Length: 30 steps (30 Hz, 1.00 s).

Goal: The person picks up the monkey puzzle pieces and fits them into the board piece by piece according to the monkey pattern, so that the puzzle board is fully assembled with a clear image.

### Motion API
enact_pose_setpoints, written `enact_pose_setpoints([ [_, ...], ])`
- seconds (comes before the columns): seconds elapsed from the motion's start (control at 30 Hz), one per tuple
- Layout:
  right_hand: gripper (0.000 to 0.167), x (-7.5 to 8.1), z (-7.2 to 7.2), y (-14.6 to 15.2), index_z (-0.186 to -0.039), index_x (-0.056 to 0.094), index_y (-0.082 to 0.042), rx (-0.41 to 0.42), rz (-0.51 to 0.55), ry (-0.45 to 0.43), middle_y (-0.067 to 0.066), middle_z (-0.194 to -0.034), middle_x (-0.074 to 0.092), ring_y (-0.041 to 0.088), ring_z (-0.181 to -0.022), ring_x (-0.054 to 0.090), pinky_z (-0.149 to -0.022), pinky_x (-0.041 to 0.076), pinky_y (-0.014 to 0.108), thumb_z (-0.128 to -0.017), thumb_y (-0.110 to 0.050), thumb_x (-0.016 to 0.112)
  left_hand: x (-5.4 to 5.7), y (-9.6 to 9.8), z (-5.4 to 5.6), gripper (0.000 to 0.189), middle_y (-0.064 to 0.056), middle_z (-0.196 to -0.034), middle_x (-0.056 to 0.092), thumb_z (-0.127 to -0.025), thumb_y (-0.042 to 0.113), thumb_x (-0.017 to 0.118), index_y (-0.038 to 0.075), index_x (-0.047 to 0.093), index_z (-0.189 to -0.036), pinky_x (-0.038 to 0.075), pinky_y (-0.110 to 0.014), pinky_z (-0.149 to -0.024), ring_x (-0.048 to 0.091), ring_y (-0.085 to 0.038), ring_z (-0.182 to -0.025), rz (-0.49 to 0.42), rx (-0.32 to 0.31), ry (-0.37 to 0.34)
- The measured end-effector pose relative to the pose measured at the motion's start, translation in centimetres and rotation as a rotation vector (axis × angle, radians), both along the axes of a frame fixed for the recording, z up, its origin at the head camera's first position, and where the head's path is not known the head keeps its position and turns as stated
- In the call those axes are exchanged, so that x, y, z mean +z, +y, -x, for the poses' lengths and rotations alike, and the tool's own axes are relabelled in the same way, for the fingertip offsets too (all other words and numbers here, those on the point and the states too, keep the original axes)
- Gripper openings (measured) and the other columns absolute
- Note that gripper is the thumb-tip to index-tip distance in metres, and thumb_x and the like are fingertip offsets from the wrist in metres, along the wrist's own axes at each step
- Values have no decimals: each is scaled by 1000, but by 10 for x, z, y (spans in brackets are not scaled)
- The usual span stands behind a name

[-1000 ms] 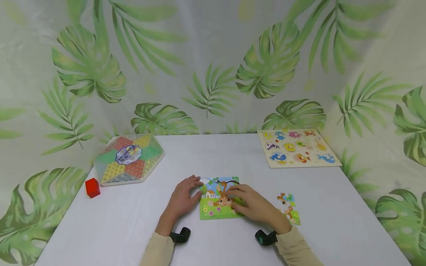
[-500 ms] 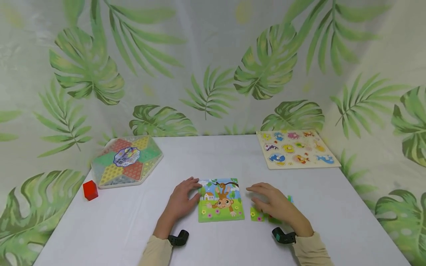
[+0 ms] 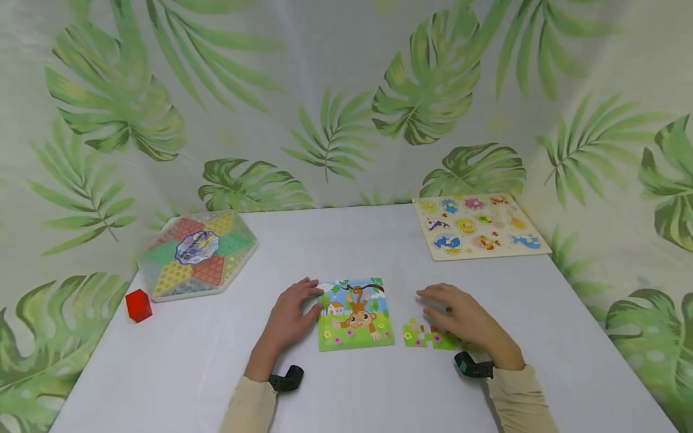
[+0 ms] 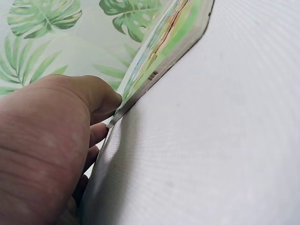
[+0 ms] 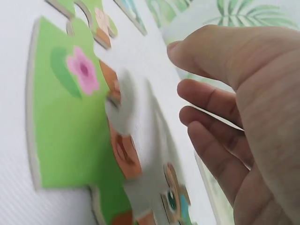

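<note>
Head view: the left hand (image 3: 288, 314), relaxed, touches the left edge of the monkey puzzle (image 3: 352, 319) on the counter (image 3: 373, 391); the right hand (image 3: 467, 316), loosely spread, hovers over puzzle pieces (image 3: 445, 342) beside it.

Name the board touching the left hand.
The monkey board, with the left hand at its edge; the hexagonal board and sea-animal board lie farther back, untouched.

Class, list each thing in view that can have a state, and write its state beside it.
Monkey puzzle: picture whole, lying flat.
Loose puzzle pieces: picture side up, gaps between them.
Left hand: touching the monkey puzzle's left edge.
Right hand: relaxed, holding nothing.
Hexagonal Chinese checkers set: apparently covered.
Sea-animal puzzle board: pieces apparently seated.
Red block: untouched.
</note>
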State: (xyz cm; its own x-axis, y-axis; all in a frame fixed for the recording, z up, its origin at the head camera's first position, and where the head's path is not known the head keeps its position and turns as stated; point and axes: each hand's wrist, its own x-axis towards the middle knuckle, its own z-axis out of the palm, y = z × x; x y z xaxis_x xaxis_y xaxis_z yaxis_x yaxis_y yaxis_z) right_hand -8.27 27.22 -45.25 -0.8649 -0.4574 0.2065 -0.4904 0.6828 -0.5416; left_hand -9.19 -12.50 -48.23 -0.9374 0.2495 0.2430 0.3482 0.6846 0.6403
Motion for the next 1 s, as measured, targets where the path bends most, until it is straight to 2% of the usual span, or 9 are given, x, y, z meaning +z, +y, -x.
enact_pose_setpoints([
  [0.1,35,1,4,6,-130,70,-12,-23,-26,1,9,-132,67,31,-120,64,-89,60,44,-96,-18,75,1,-2,0,28,-9,-148,59,-95,19,72,13,71,-122,32,-56,-122,46,-32,-146,-2,10,-9],
  [0.23,38,1,4,15,-130,70,-11,-67,-35,7,10,-132,68,33,-119,64,-93,58,51,-94,-19,77,1,-3,1,28,-9,-148,60,-94,19,72,13,72,-122,32,-57,-122,46,-32,-146,-20,12,3],
  [0.4,40,5,1,28,-131,69,-11,-95,-43,-34,11,-132,67,34,-116,66,-96,56,56,-94,-23,77,0,-2,0,29,-9,-147,60,-93,18,73,11,72,-121,32,-59,-121,46,-33,-146,-24,6,-5],
  [0.67,44,12,1,49,-131,69,-12,-134,-59,-112,10,-130,68,31,-111,68,-92,59,46,-91,-29,80,1,-1,1,29,-11,-146,61,-93,17,73,10,72,-122,34,-59,-120,48,-34,-144,-3,-6,38],
  [0.83,49,14,0,56,-130,69,-10,-131,-81,-159,8,-128,69,29,-111,67,-90,60,36,-90,-35,81,2,-1,3,30,-10,-147,61,-94,17,72,10,71,-123,33,-58,-121,47,-33,-145,9,-1,29],
  [1.0,50,12,-1,61,-130,69,-8,-128,-92,-191,10,-129,69,29,-110,67,-88,60,33,-88,-33,83,1,-1,1,29,-10,-147,60,-95,18,71,10,71,-123,33,-58,-121,46,-33,-146,6,1,16],
])
